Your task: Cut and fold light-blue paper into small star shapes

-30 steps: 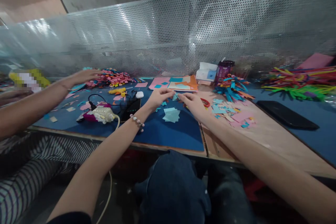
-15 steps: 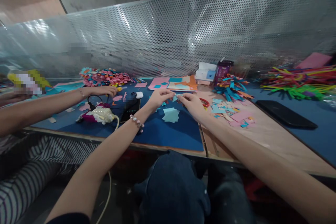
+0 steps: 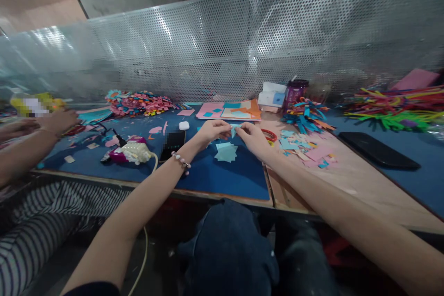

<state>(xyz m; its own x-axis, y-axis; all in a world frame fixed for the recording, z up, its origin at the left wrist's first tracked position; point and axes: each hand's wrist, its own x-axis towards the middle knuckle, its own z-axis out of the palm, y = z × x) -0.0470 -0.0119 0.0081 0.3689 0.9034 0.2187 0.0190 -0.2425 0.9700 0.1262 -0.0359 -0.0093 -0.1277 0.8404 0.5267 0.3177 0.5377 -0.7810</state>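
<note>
A small light-blue piece of paper (image 3: 234,130) is held between my two hands, above the blue mat. My left hand (image 3: 214,131), with a bead bracelet at its wrist, pinches the paper's left side. On the other side, my right hand (image 3: 254,138) pinches it between thumb and fingers. Just below them on the mat lies a stack of pale-blue paper squares (image 3: 225,152), fanned into a star-like shape. Part of the held paper is hidden by the fingertips.
Behind my hands lie coloured sheets (image 3: 227,110). Right are red rings (image 3: 268,135), paper scraps (image 3: 301,145), a black phone-like object (image 3: 378,150) and a purple cup (image 3: 296,92). Left are a dark phone (image 3: 172,143), a power strip (image 3: 132,151) and a co-worker's hand (image 3: 58,120).
The blue paper has turned a little between my fingers and shows more of its upper part. The co-worker's arm has drawn back to the left, away from the scraps.
</note>
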